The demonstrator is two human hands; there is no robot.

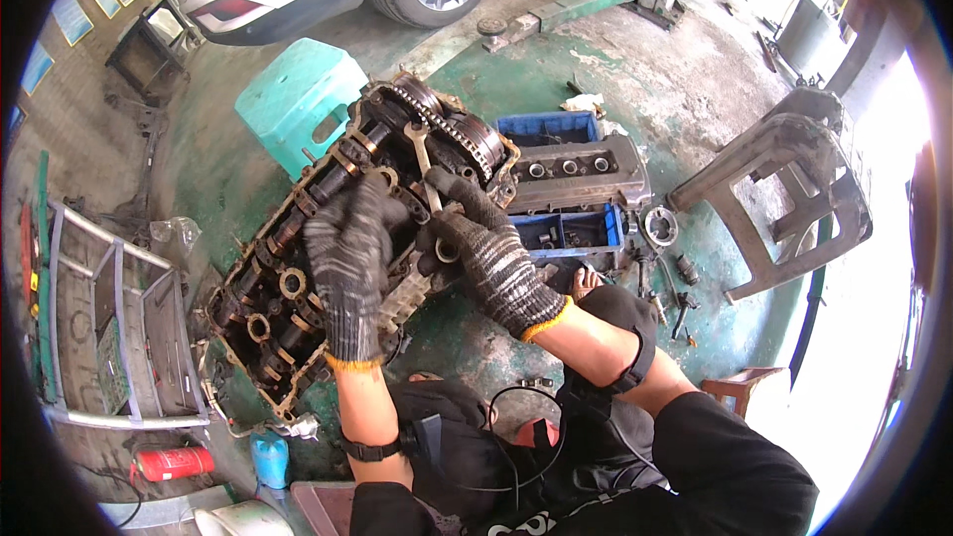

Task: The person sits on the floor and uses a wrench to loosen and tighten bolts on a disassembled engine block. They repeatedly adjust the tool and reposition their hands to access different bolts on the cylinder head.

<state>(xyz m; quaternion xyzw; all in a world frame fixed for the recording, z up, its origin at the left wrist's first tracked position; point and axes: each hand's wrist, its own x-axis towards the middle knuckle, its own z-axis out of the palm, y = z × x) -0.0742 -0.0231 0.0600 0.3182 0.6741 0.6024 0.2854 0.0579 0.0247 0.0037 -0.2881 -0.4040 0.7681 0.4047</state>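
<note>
An oily engine cylinder head (pixel 288 228) lies at a slant in front of me, its camshafts and bearing caps exposed. A timing chain (pixel 437 117) wraps the sprockets (pixel 476 142) at its far end. My right hand (pixel 491 263), in a grey knit glove with a yellow cuff, grips a metal wrench (pixel 422 151). The wrench's open jaw points away from me, beside the chain. My left hand (pixel 347 273), gloved alike, is over the middle of the cylinder head. Motion smears its fingers, so their pose and any contact are unclear.
Beyond the engine stands a turquoise plastic stool (pixel 298 99). To the right are a valve cover (pixel 576 174), blue parts bins (pixel 581 230), loose parts (pixel 685 268) and a dirty stool (pixel 784 189). A ladder-like metal frame (pixel 109 308) and red fire extinguisher (pixel 174 463) are at left.
</note>
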